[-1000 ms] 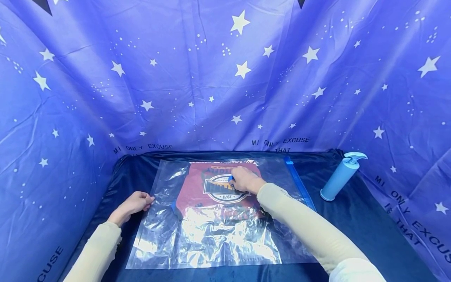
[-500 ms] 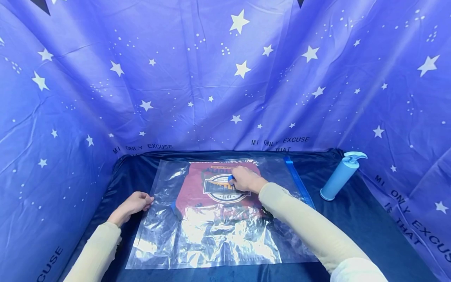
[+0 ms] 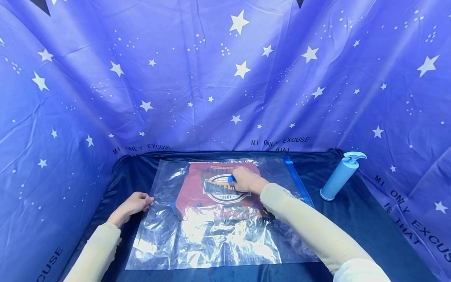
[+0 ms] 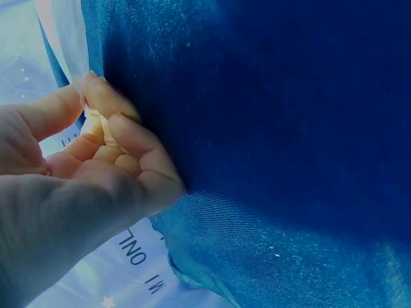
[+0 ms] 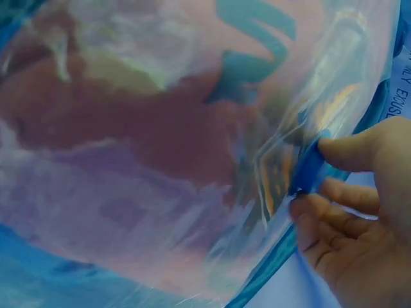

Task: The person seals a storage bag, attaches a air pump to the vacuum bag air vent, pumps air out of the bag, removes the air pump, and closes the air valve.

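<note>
A clear plastic vacuum storage bag (image 3: 232,243) lies flat, with a folded red garment (image 3: 192,184) bearing a round printed badge inside it. My right hand (image 3: 248,180) is over the badge, its thumb and fingers pinching a blue valve cap (image 3: 231,179) on the bag. The right wrist view shows that cap (image 5: 310,168) between thumb and fingertips, the film creased beside it. At the bag's left edge, my left hand (image 3: 137,202) pinches the film between thumb and forefinger. In the left wrist view, the other fingers of this hand (image 4: 109,147) are curled.
A light blue hand pump (image 3: 340,178) stands tilted to the right of the bag. Along the bag's right side runs a blue zip strip (image 3: 299,182). Dark blue cloth (image 3: 363,227) covers the surface, and a purple star-printed curtain (image 3: 211,78) encloses it.
My right hand and forearm have shifted very slightly to the right, and a little more of the blue cap shows. The left hand keeps its place at the bag's edge.
</note>
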Action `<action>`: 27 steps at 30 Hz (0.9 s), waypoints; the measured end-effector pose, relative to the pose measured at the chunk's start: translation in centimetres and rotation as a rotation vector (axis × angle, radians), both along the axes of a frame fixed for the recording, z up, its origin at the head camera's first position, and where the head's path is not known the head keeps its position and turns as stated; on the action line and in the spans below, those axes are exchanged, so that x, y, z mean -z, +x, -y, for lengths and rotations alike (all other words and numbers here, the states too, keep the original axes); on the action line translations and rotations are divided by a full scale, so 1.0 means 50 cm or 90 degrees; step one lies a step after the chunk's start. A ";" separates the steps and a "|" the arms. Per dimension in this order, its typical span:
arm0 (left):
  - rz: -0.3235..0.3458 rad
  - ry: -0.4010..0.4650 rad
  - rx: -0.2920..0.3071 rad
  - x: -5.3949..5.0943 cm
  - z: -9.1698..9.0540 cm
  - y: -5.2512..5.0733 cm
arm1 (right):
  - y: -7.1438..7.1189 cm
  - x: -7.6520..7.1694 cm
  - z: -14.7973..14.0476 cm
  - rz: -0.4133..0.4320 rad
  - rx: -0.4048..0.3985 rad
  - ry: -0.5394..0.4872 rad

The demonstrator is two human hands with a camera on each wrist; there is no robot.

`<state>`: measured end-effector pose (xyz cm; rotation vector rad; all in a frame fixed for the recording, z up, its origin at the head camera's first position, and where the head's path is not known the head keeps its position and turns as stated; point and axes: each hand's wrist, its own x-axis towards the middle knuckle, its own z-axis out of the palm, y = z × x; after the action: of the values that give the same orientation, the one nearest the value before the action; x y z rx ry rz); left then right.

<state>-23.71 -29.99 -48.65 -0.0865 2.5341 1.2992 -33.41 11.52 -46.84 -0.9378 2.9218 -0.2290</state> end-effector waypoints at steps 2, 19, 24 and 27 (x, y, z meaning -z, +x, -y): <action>0.001 -0.002 -0.002 0.000 0.000 0.000 | 0.003 -0.001 0.001 0.005 0.022 0.005; -0.002 0.001 -0.002 0.002 -0.001 0.001 | 0.005 0.005 0.005 0.017 0.050 -0.011; 0.003 0.000 -0.002 -0.001 -0.001 0.002 | 0.005 0.000 0.006 0.013 0.038 -0.016; 0.002 -0.001 -0.003 -0.002 -0.002 0.001 | 0.007 -0.002 0.007 0.009 0.048 -0.005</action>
<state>-23.65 -29.90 -48.54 -0.0947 2.5336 1.2970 -33.07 11.18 -46.73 -0.8242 2.9485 -0.2506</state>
